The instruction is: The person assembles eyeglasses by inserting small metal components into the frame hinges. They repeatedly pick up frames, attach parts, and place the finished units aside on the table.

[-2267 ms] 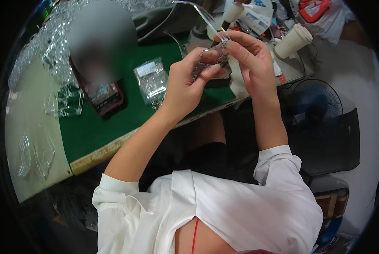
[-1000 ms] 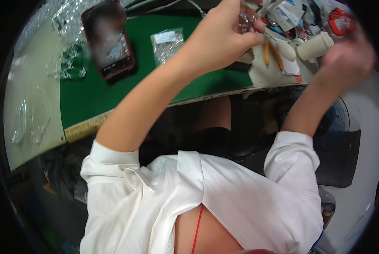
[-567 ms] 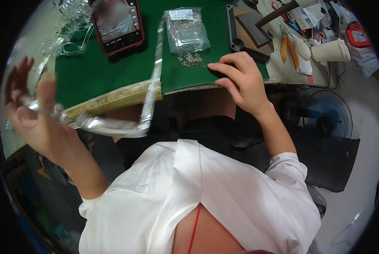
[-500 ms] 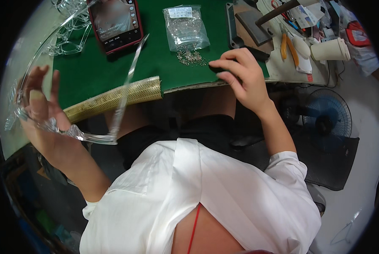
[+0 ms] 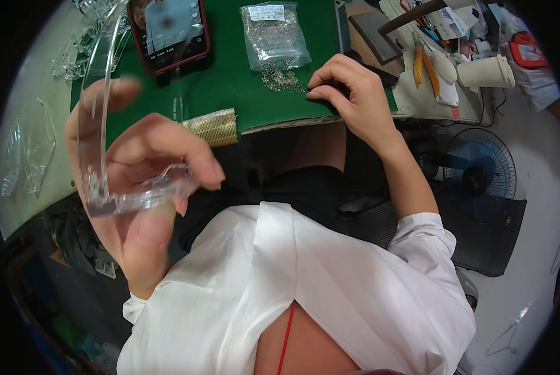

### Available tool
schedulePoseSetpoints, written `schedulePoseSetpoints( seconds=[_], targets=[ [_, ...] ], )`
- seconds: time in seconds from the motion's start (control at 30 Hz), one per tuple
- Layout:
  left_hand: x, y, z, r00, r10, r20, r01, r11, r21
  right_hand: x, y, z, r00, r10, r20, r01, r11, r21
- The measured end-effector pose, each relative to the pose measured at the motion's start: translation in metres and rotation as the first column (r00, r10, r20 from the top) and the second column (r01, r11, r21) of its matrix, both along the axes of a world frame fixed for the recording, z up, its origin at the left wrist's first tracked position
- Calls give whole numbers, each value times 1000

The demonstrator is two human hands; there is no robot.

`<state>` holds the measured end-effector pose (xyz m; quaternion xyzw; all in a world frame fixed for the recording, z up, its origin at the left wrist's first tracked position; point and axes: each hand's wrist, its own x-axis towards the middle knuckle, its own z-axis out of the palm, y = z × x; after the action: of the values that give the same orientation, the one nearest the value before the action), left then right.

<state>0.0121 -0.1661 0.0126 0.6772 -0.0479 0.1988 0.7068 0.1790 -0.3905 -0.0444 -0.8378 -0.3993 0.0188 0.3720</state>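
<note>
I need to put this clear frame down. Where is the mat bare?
Bare green mat lies between the phone and the bag of small parts. Crowded: loose parts by the right hand, tools at far right.

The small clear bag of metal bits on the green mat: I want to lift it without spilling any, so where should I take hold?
Grip the clear bag by its labelled top edge, coming from the far side. It lies flat with that edge away from the person, and loose bits lie at its near end, beside the right hand, so that end may be open.
</note>
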Motion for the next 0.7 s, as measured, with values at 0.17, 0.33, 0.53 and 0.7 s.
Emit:
schedulePoseSetpoints(
  seconds=[0.17, 0.33, 0.53, 0.7],
  targets=[
    [7, -7, -3, 998, 61, 3, -61, 994, 89, -4, 1, -6, 989, -23, 143, 23, 1000, 5],
    [14, -14, -9, 982, 187, 26, -189, 976, 111, -10, 9, -11, 949, -49, 310, 69, 996, -54],
    [29, -25, -17, 981, 174, 91, -178, 983, 43, -11, 10, -10, 939, -53, 339, 96, 989, -111],
    [38, -27, -16, 993, -48, 108, 40, 997, 70, -5, -1, 2, 989, -17, 147, 29, 996, -82]
  ],
)
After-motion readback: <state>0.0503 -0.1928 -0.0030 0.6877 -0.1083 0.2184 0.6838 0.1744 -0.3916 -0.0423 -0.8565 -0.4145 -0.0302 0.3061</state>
